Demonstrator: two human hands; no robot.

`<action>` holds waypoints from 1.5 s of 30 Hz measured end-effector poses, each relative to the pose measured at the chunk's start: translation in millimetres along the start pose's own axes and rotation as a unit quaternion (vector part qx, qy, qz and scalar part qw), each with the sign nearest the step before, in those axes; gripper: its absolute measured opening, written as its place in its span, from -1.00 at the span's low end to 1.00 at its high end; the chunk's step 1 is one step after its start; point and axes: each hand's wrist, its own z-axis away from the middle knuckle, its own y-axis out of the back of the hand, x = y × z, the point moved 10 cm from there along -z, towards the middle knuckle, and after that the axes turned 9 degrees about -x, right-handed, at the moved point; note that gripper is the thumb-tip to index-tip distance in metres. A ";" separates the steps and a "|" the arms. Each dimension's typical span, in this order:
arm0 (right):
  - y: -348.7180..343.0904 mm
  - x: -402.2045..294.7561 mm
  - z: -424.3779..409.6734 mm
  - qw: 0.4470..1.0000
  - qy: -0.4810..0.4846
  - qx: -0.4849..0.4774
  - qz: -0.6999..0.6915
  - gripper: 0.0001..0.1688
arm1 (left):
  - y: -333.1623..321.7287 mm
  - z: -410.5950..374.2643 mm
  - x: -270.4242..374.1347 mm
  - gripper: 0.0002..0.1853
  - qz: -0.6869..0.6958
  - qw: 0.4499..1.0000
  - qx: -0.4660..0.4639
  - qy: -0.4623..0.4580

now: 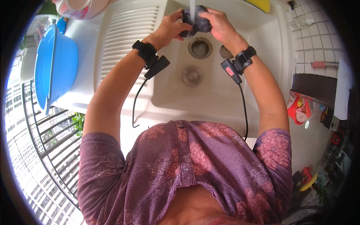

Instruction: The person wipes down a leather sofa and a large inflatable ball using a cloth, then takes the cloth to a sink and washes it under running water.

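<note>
A stream of water [192, 11] falls onto a wet, dark grey cloth [201, 21] bunched up over the far part of the white sink [174, 95]. On the cloth's left side, my left hand [170, 28] grips it with bent fingers. From the right, my right hand [220, 24] holds the other side, fingers pressed on top. Below the cloth lies a round metal drain [200, 47]. A second, smaller drain fitting [225, 52] is partly covered by my right wrist. Nearer to me, a clear round object [193, 76] rests on the basin floor.
Left of the basin runs a ribbed washboard [128, 39]. A blue plastic basin [63, 62] stands on its side beyond it, with a pink-and-white container [80, 8] at the far left. Something yellow [258, 4] sits on the far rim. Cables [243, 109] hang from both wrist devices.
</note>
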 end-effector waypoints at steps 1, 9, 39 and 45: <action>-11.9 -2.4 1.2 1.000 0.015 -0.014 -0.008 -0.69 | -5.5 -1.6 1.0 -0.59 0.017 0.999 -0.008 -0.029; -22.2 11.0 -11.1 0.941 0.007 -0.024 0.338 -0.74 | -20.2 -4.2 2.5 -0.71 -0.009 0.997 -0.078 0.019; 16.2 -7.4 13.3 0.989 -0.049 0.075 0.120 -0.57 | 28.2 -3.1 3.9 -0.77 0.084 0.996 -0.020 -0.016; -5.4 11.2 3.3 0.910 -0.044 -0.047 0.411 -0.46 | 28.8 -0.8 53.9 -0.86 -0.025 0.985 -0.047 -0.164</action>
